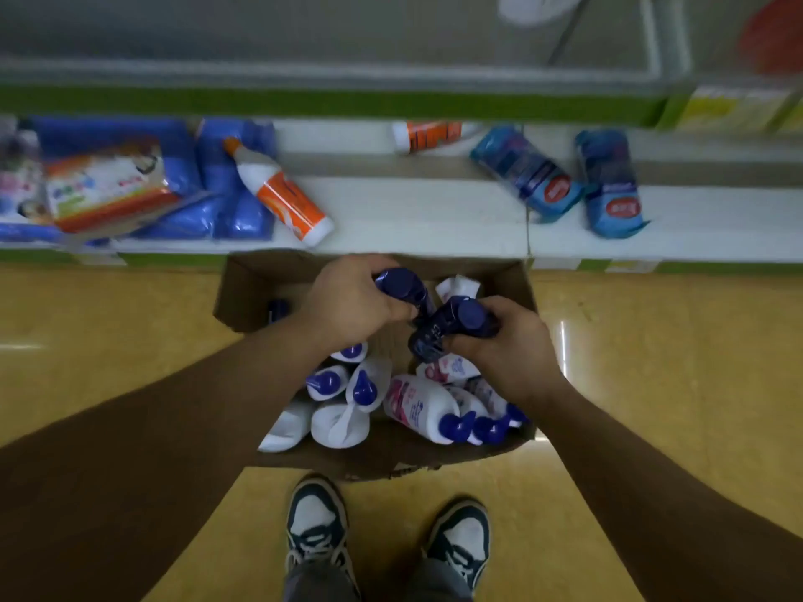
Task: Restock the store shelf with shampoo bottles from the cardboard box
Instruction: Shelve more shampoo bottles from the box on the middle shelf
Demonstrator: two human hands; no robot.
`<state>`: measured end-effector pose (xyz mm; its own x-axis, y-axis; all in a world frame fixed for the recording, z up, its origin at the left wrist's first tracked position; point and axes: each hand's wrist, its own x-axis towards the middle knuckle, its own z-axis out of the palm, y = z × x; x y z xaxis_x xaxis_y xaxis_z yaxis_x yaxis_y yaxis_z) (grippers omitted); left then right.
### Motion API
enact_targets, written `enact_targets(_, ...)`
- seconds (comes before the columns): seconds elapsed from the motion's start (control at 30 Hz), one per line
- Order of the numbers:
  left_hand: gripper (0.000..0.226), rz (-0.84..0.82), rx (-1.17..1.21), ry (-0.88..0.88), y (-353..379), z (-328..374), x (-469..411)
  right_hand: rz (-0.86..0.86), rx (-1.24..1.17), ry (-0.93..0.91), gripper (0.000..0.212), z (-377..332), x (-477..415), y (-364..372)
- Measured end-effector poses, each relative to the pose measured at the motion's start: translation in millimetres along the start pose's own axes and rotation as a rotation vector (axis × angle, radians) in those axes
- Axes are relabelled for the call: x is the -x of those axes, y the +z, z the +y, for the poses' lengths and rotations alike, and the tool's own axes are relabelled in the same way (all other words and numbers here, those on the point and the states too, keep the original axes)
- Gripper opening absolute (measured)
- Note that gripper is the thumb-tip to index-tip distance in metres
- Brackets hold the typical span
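An open cardboard box [243, 293] stands on the floor against the low white shelf [417, 215]. Several white shampoo bottles with blue caps [417, 406] lie piled inside it. My left hand [347, 302] grips a dark blue bottle [402, 286] above the box's far half. My right hand [506, 341] grips a second dark blue bottle [452, 323] just to the right of it. The two dark bottles nearly touch.
On the shelf lie an orange-and-white bottle [282, 193], blue packs [226, 180] and a printed packet [104, 184] at left, and two blue pouches [608, 184] at right. A green-edged upper shelf [330, 102] overhangs. My shoes [317, 527] stand on the yellow floor.
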<state>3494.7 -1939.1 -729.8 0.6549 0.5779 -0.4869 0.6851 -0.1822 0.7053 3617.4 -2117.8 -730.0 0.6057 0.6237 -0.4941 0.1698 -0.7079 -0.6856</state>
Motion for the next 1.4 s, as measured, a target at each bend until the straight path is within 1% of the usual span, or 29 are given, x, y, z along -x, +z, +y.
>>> enact_targets(0.07,0.035,0.025,0.101,-0.007,-25.2,33.4,28.0,-0.005,-0.012,-0.022,0.032,-37.1,25.6,-30.7)
enact_targets(0.23,0.036,0.066,0.248,0.047,-93.1,128.6,111.8,0.005,-0.071,-0.076,0.035,-133.9,103.5,-102.6)
enact_targets(0.3,0.038,0.088,0.297,0.063,-120.9,168.1,149.7,0.001,-0.108,-0.09,0.038,-173.6,137.1,-132.2)
enact_targets(0.4,0.038,0.127,0.344,0.073,-159.8,226.8,205.5,-0.008,-0.165,-0.116,0.034,-229.9,186.1,-173.7)
enact_targets(0.5,0.039,0.178,0.388,0.079,-197.0,283.6,256.8,-0.009,-0.231,-0.126,0.035,-281.7,232.5,-210.9)
enact_targets(0.6,0.048,0.257,0.389,0.111,-231.3,336.1,304.7,0.003,-0.265,-0.209,0.035,-335.2,277.9,-249.5)
enact_targets(0.7,0.039,0.344,0.383,0.159,-263.6,384.4,348.3,0.013,-0.275,-0.335,0.044,-385.3,317.5,-284.3)
enact_targets(0.8,0.037,0.408,0.4,0.219,-293.7,422.5,380.2,0.016,-0.29,-0.427,0.041,-426.7,343.9,-313.0)
enact_targets(0.87,0.033,0.443,0.422,0.252,-313.1,444.7,397.7,0.03,-0.284,-0.49,0.042,-452.9,358.8,-331.6)
enact_targets(0.93,0.032,0.501,0.447,0.305,-332.1,465.4,411.7,0.084,-0.254,-0.571,0.04,-473.3,367.5,-346.0)
enact_targets(1.03,0.041,0.573,0.457,0.365,-358.6,491.1,428.1,0.133,-0.234,-0.664,0.034,-503.6,378.1,-363.1)
enact_targets(1.17,0.031,0.663,0.483,0.437,-392.0,513.8,442.8,0.151,-0.241,-0.782,0.034,-547.9,387.3,-377.7)
enact_targets(1.3,0.03,0.681,0.478,0.481,-426.1,524.0,450.9,0.139,-0.223,-0.852,0.029,-586.5,387.5,-379.5)
enact_targets(1.4,0.031,0.676,0.473,0.499,-454.3,520.7,446.6,0.107,-0.234,-0.877,0.031,-615.8,381.5,-371.6)
